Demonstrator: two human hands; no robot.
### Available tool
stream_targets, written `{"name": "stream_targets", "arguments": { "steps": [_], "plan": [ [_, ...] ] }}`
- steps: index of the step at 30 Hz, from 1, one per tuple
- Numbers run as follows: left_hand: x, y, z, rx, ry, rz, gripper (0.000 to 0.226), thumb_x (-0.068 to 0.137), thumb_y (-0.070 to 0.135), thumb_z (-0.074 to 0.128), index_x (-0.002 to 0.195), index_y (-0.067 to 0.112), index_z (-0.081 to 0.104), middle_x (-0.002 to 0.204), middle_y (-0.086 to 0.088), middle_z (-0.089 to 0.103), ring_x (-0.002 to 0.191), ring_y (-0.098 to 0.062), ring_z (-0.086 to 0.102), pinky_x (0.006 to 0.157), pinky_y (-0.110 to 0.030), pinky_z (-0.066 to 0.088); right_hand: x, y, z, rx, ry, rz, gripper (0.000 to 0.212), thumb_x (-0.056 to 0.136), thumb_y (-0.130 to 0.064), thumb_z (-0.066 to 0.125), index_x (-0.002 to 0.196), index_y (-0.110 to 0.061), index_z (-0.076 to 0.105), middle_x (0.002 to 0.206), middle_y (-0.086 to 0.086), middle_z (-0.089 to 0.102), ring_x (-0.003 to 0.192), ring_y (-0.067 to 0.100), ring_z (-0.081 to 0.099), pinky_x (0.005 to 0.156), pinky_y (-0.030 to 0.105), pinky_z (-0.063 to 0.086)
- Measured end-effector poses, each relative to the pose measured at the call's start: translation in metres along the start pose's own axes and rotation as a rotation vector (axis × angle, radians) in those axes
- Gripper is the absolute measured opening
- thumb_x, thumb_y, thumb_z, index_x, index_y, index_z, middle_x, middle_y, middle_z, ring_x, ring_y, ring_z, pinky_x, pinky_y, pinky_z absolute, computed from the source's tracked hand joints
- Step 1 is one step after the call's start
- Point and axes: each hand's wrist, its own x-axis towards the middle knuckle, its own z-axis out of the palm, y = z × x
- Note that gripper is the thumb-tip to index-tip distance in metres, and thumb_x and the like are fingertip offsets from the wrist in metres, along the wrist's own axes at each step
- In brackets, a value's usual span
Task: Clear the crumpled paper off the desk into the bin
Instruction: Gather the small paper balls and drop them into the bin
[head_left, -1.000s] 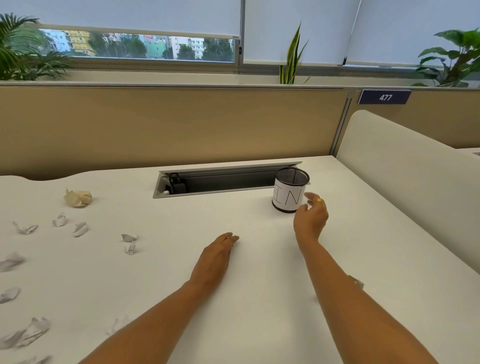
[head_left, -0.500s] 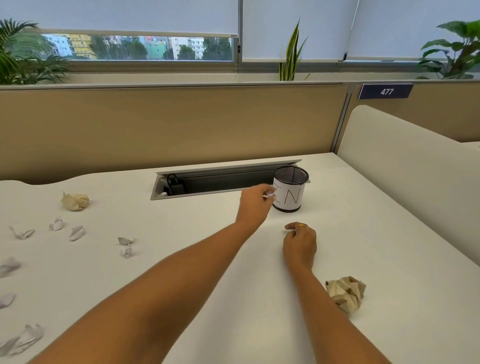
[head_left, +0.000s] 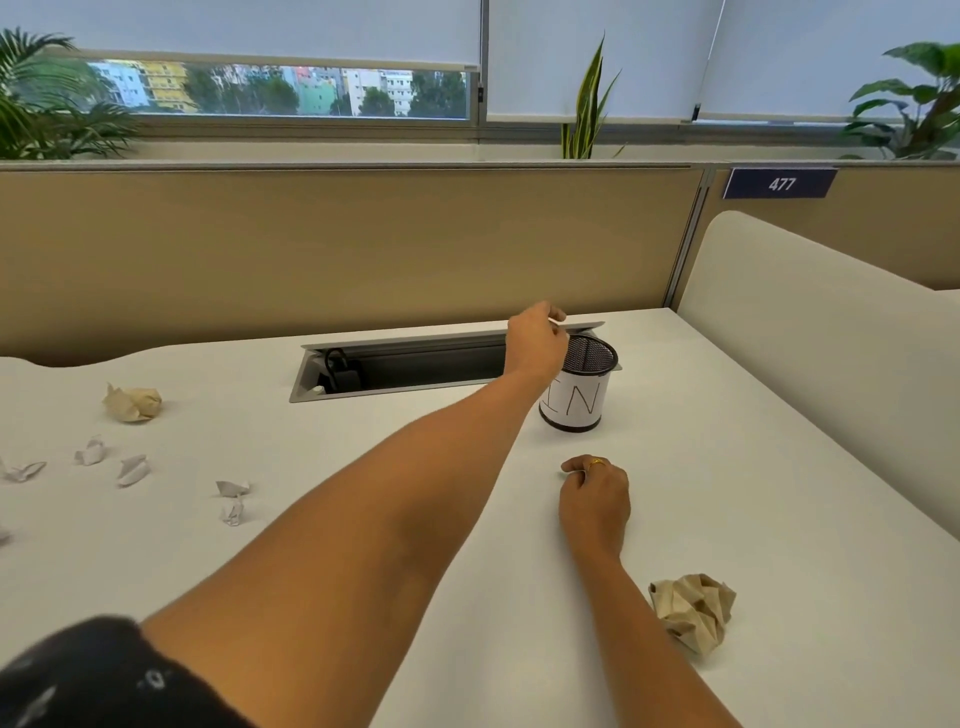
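A black mesh bin (head_left: 577, 402) with a white paper label stands on the white desk (head_left: 753, 493) by the cable slot. My left hand (head_left: 535, 345) hovers at the bin's left rim and pinches a small white paper scrap (head_left: 554, 322). Curled on the desk in front of the bin, my right hand (head_left: 597, 499) has a tiny pale scrap (head_left: 566, 470) at its fingertips. A tan crumpled ball (head_left: 693, 610) lies right of my right forearm. Another tan ball (head_left: 132, 402) and several white scraps (head_left: 132, 470) lie at the left.
An open cable slot (head_left: 415, 364) with a black plug runs across the desk behind the bin. A tan partition wall (head_left: 337, 244) closes the far edge. A cream side divider (head_left: 810, 338) borders the desk on the right.
My left hand rose from the desk with a white scrap and reached up to the bin's rim. My right hand dropped from the bin to the desk in front of it.
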Motion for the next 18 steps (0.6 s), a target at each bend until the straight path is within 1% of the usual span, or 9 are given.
{"name": "stream_targets", "arguments": {
  "steps": [2,4,6,10,12,14,18],
  "plan": [
    [-0.008,-0.014,-0.001,0.020,0.008,0.002,0.019,0.087,0.000,0.054,0.104,0.001,0.061,0.106,-0.018,0.066,0.096,-0.028,0.063,0.086,-0.029,0.050,0.000,0.000,0.001,-0.007,-0.007,-0.016,0.028,0.087,0.003,0.041,0.091,-0.005,0.067,0.103,0.014,0.064,0.104,0.024,0.052,0.084,0.029,0.041],
    [-0.020,-0.030,-0.006,0.039,0.011,-0.003,0.019,0.088,0.002,0.053,0.105,0.001,0.062,0.107,-0.016,0.067,0.097,-0.025,0.063,0.083,-0.023,0.046,0.000,0.000,0.002,-0.019,-0.007,-0.029,0.027,0.087,0.002,0.042,0.090,-0.005,0.067,0.101,0.013,0.065,0.104,0.023,0.052,0.082,0.028,0.041],
    [-0.034,-0.047,-0.013,0.081,0.000,-0.011,0.020,0.089,0.005,0.053,0.107,0.003,0.061,0.109,-0.015,0.067,0.098,-0.023,0.063,0.082,-0.021,0.043,-0.001,0.000,0.002,-0.027,-0.009,-0.046,0.026,0.087,0.002,0.043,0.090,-0.005,0.068,0.101,0.013,0.066,0.103,0.024,0.053,0.081,0.029,0.041],
    [-0.071,-0.085,-0.031,0.189,-0.052,-0.065,0.023,0.091,0.013,0.054,0.113,0.008,0.059,0.115,-0.012,0.065,0.101,-0.024,0.062,0.092,-0.026,0.046,-0.006,-0.002,0.001,-0.062,-0.052,-0.084,0.022,0.086,-0.001,0.046,0.090,-0.005,0.067,0.102,0.012,0.065,0.101,0.024,0.054,0.083,0.032,0.044],
    [-0.092,-0.103,-0.044,0.223,-0.092,-0.059,0.023,0.091,0.015,0.053,0.112,0.010,0.059,0.114,-0.010,0.066,0.100,-0.021,0.062,0.091,-0.025,0.046,-0.013,-0.004,0.001,-0.080,-0.088,-0.124,0.020,0.085,-0.001,0.047,0.092,-0.005,0.065,0.103,0.012,0.064,0.104,0.024,0.053,0.085,0.034,0.045],
    [-0.107,-0.117,-0.062,0.267,-0.113,-0.040,0.022,0.091,0.015,0.052,0.111,0.012,0.060,0.113,-0.006,0.066,0.101,-0.019,0.061,0.090,-0.024,0.044,-0.024,-0.006,0.003,-0.128,-0.132,-0.206,0.020,0.086,-0.002,0.047,0.098,-0.005,0.064,0.106,0.010,0.063,0.108,0.025,0.051,0.088,0.035,0.044],
    [-0.124,-0.135,-0.104,0.329,-0.058,-0.022,0.021,0.091,0.015,0.052,0.110,0.015,0.060,0.117,-0.002,0.064,0.107,-0.017,0.057,0.096,-0.028,0.045,-0.049,-0.010,0.010,-0.246,-0.214,-0.365,0.026,0.090,-0.006,0.044,0.110,-0.005,0.060,0.116,0.006,0.060,0.115,0.022,0.047,0.095,0.031,0.041]
  ]
}}
